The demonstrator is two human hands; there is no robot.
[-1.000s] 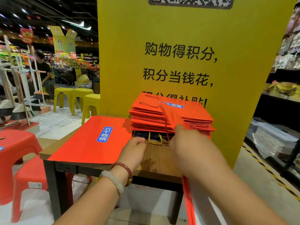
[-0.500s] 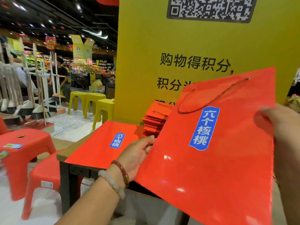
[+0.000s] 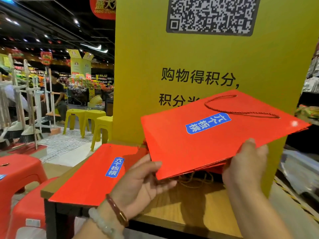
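Bag (image 3: 181, 145), flat, between left hand (image 3: 141, 180) and right hand (image 3: 245, 166)

The red bag (image 3: 198, 144) at mid-frame is coated paper, smooth and glossy (a white glint sits at its right corner). Its handle (image 3: 241, 113) is twisted cord, rough in texture. The blue label (image 3: 208, 123) looks like a smooth printed sticker. The second bag (image 3: 86, 183), lower left, is the same paper with a duller sheen. The table top (image 3: 198, 209) is grained wood with a light varnish shine. The yellow board (image 3: 146, 83) behind is matt. The yellow stools (image 3: 101, 121) and red stools (image 3: 19, 168) at left are moulded plastic, softly glossy. At the bottom, a pale bead bracelet (image 3: 101, 223) looks polished; a reddish bangle (image 3: 114, 208) has a gold metal piece.
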